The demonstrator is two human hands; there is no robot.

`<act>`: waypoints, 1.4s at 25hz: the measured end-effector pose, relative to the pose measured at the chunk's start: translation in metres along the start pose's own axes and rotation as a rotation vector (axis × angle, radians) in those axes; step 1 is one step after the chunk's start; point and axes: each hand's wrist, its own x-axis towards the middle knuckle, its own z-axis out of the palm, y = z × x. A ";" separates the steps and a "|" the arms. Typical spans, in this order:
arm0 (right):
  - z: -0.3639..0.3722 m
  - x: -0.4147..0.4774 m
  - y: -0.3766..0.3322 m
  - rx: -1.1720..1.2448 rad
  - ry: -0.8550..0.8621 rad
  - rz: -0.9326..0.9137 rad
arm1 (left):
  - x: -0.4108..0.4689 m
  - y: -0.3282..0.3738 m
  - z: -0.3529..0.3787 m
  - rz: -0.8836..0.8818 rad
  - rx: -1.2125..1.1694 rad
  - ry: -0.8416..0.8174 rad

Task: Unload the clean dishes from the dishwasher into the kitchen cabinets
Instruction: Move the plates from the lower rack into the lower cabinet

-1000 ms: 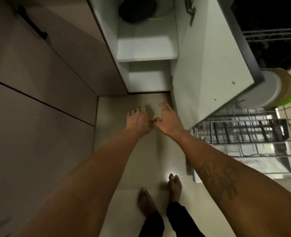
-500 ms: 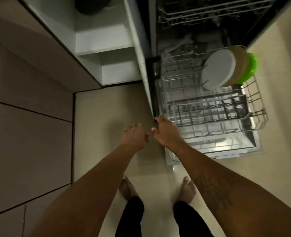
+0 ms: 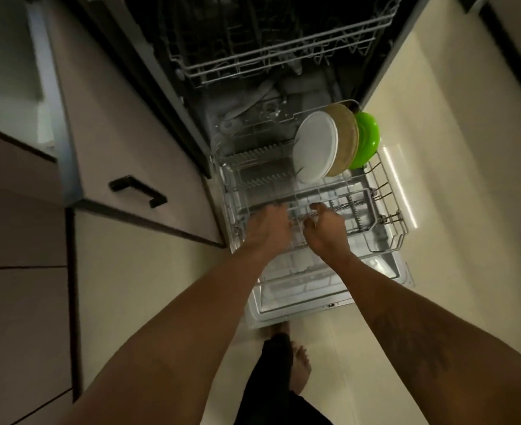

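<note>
Before me, a round white plate (image 3: 316, 147) stands on edge at the far right of the pulled-out grey wire lower rack (image 3: 389, 210). A tan round plate (image 3: 347, 133) stands just behind it, then a bright green plastic bowl (image 3: 369, 139).

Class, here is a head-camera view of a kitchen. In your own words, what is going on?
A person stands at an open dishwasher whose lower rack is pulled out. The left hand and right hand reach over the rack's near part, holding no dish. Three dishes stand on edge at its far right: a white plate, a tan plate and a green dish, not yet unloaded. A cabinet door stands open on the left.
</note>
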 end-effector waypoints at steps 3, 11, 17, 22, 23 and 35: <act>-0.016 0.044 0.017 0.111 0.077 0.093 | 0.058 0.023 -0.024 -0.051 -0.115 0.066; -0.052 0.169 0.054 0.149 0.308 0.196 | 0.188 0.090 -0.027 0.119 0.060 0.135; -0.053 0.249 0.067 0.169 0.076 0.170 | 0.267 0.120 -0.023 0.293 0.456 -0.030; -0.057 0.271 0.078 0.095 -0.005 0.154 | 0.287 0.109 -0.024 0.452 0.635 -0.068; -0.059 0.269 0.079 0.102 -0.008 0.160 | 0.287 0.103 -0.027 0.504 0.665 -0.067; -0.128 0.213 0.056 0.283 0.175 0.325 | 0.216 0.048 -0.112 0.335 -0.166 -0.100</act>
